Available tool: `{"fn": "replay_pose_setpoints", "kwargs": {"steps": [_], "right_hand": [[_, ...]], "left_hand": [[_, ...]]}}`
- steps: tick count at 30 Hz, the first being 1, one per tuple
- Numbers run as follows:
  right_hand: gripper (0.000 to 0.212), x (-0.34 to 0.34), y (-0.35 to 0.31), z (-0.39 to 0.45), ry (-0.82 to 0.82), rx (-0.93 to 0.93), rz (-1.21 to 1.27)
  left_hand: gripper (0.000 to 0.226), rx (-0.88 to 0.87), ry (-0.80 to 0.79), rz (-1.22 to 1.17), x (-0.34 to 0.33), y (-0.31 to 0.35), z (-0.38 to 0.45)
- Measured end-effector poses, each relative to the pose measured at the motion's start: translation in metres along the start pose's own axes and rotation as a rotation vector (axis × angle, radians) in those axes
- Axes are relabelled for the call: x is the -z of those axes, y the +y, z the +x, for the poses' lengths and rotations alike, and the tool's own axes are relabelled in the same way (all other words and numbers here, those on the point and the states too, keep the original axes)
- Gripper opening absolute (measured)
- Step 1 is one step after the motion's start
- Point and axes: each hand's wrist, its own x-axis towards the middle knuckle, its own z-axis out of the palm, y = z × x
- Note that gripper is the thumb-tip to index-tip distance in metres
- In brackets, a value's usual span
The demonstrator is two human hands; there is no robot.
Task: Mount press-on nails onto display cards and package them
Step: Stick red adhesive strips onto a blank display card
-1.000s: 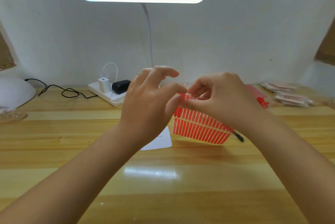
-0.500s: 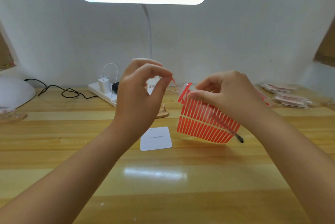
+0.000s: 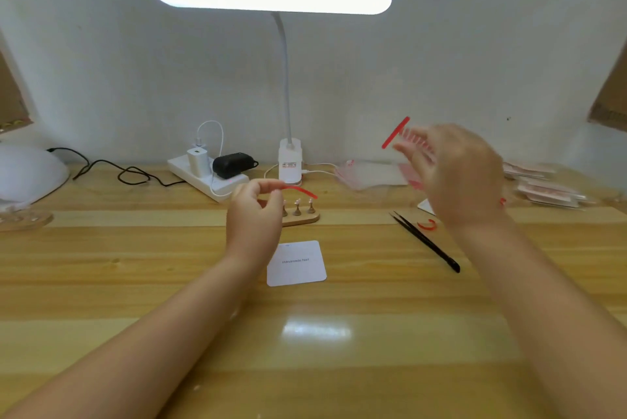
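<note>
From the head view, the left hand (image 3: 252, 211) pinches one end of a red strip (image 3: 300, 190) between thumb and forefinger, its free end arcing toward two o'clock above the nail stand (image 3: 300, 217). The white card (image 3: 296, 263) lies flat on the desk (image 3: 135, 283), just at five o'clock from that hand. The right hand (image 3: 454, 178) is raised at about two o'clock from the card and blurred; it seems to hold the sheet (image 3: 397, 132) of red strips, but how its fingers lie I cannot tell. Tweezers (image 3: 425, 240) rest at three o'clock from the card, a curled red scrap (image 3: 426, 224) just beside them; bags (image 3: 369, 173) lie beyond, and finished packs (image 3: 543, 184) sit at the far right. The step looks like laying the strip on the card. To do it well, I would park the sheet aside first, keep the strip from curling onto itself, set one end down square to the card's edge, then smooth it along its length. A crooked first touch would probably be hard to correct.
</note>
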Motion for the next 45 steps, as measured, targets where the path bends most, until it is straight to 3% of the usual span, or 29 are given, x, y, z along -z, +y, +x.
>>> {"fn": "replay_pose_setpoints", "kwargs": {"steps": [3, 7, 9, 15, 19, 21, 23, 26, 29, 32, 35, 38, 43, 45], "right_hand": [[0.021, -0.024, 0.003, -0.022, -0.075, 0.024, 0.083], [0.020, -0.046, 0.012, -0.044, -0.506, -0.042, 0.118], [0.025, -0.050, 0.013, -0.050, -0.638, -0.060, 0.148], [0.034, -0.056, 0.008, -0.058, -0.856, -0.137, 0.247], [0.044, -0.059, 0.008, -0.062, -1.055, -0.040, 0.197], [0.045, -0.059, 0.009, -0.063, -1.018, -0.028, 0.136], [0.042, -0.055, 0.007, -0.060, -0.803, -0.083, 0.145], [0.021, -0.047, -0.006, -0.055, -0.553, -0.345, 0.479], [0.011, -0.042, -0.034, -0.058, -0.584, -0.584, 0.833], [0.013, -0.045, -0.057, -0.066, -0.628, -0.616, 0.928], [0.002, -0.047, -0.064, -0.070, -0.582, -0.637, 0.915], [0.009, -0.048, -0.060, -0.073, -0.548, -0.641, 0.843], [0.007, -0.051, -0.056, -0.076, -0.625, -0.537, 0.678], [0.033, -0.053, -0.058, -0.080, -0.763, -0.395, 0.572]], "left_hand": [[0.025, 0.020, 0.001, 0.020, -0.001, -0.008, 0.000], [0.025, 0.025, -0.019, 0.031, -0.003, -0.014, 0.002], [0.027, 0.024, -0.024, 0.042, -0.004, -0.016, 0.002], [0.031, 0.018, -0.039, 0.082, -0.005, -0.019, 0.001], [0.030, 0.021, -0.051, 0.091, -0.005, -0.019, -0.001], [0.029, 0.029, -0.061, 0.094, -0.004, -0.018, -0.002], [0.024, 0.033, -0.074, 0.084, -0.004, -0.016, -0.002], [0.009, 0.010, -0.081, 0.071, -0.003, -0.010, -0.002], [0.002, -0.010, -0.072, 0.070, -0.002, -0.005, -0.004], [0.005, -0.016, -0.063, 0.079, -0.003, -0.005, -0.006], [0.008, -0.011, -0.066, 0.076, -0.004, -0.006, -0.006], [0.009, -0.014, -0.075, 0.081, -0.006, -0.009, -0.005], [0.014, 0.013, -0.116, 0.129, -0.005, -0.014, 0.000], [0.012, 0.069, -0.146, 0.097, -0.003, -0.015, 0.002]]}}
